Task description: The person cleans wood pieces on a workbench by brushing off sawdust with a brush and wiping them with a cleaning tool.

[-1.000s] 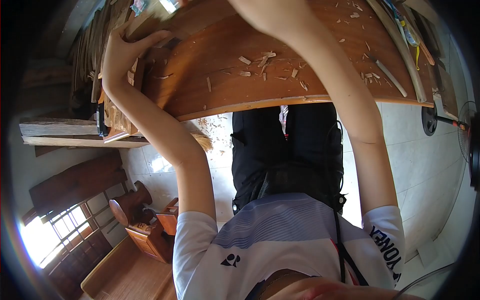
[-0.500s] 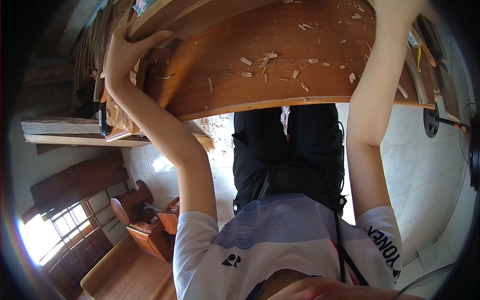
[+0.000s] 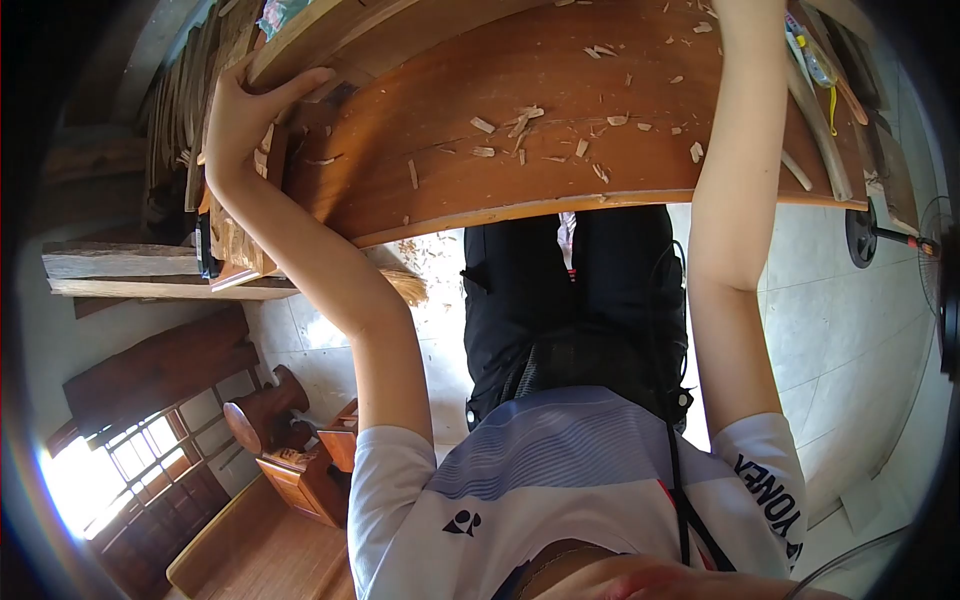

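My left hand (image 3: 240,120) is at the left end of a long wooden board (image 3: 330,35) that crosses the top left. Its thumb lies stretched along the near side of the board, and the other fingers go round the end, partly hidden. Below the board is a brown wooden tabletop (image 3: 450,110), littered with pale wood chips (image 3: 525,120). On the right, my right forearm (image 3: 745,150) reaches over the tabletop and past the top edge of the view. My right hand itself is cut off, so what it holds is hidden.
Wooden strips (image 3: 815,120) and a clear-handled tool with a yellow loop (image 3: 818,65) lie at the right. Stacked planks (image 3: 120,270) stick out at the left. A fan (image 3: 940,270) stands far right. A broom head (image 3: 405,285) shows under the tabletop's edge.
My right forearm has shifted left, and its hand has slid out of view at the top. The tool with the yellow loop shows more fully. My left hand stays at the board's end.
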`<control>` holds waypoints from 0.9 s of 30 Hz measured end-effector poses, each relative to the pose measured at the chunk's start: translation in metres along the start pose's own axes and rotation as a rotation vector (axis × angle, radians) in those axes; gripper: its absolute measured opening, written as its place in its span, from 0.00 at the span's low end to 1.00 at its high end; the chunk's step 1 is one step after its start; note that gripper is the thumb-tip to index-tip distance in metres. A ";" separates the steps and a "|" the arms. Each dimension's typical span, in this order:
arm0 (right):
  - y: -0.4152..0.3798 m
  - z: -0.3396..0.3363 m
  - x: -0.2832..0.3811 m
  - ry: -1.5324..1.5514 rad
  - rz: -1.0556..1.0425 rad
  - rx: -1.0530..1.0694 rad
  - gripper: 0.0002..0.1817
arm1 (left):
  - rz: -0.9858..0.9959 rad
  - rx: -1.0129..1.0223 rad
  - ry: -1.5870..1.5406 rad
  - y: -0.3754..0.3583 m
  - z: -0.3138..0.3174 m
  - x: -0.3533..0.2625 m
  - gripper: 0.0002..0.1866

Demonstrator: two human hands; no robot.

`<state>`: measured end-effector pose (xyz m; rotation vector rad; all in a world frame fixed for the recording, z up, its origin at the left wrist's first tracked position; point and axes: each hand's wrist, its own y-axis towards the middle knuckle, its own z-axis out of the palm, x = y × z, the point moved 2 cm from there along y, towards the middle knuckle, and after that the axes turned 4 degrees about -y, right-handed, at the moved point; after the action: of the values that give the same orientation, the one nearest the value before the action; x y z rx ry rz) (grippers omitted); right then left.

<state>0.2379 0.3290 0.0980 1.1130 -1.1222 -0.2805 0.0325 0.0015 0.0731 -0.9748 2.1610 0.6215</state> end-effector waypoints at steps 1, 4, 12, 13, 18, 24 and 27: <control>0.004 -0.013 -0.005 -0.066 0.023 -0.089 0.13 | 0.007 0.012 -0.031 0.003 -0.001 0.006 0.29; 0.010 -0.058 -0.016 -0.307 -0.131 -0.174 0.11 | -0.036 0.040 0.013 0.009 -0.005 0.014 0.33; -0.008 -0.009 0.024 -0.338 0.052 -0.214 0.15 | -0.064 0.005 0.049 0.019 -0.008 0.032 0.40; -0.007 -0.001 0.027 -0.443 0.164 -0.101 0.15 | -0.075 0.030 0.049 0.020 -0.008 0.034 0.39; -0.022 0.051 0.026 -0.519 -0.340 0.190 0.09 | 0.000 0.055 -0.129 0.016 0.000 0.024 0.31; -0.031 0.065 0.032 0.000 -0.123 0.307 0.08 | -0.019 0.047 -0.077 0.020 -0.005 0.035 0.29; -0.019 0.047 0.018 -0.133 0.060 0.102 0.11 | 0.093 0.028 -0.144 0.020 0.000 0.028 0.30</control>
<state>0.2138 0.2806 0.0925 1.1617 -1.2973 -0.2554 0.0033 0.0007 0.0545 -0.7934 2.0910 0.6829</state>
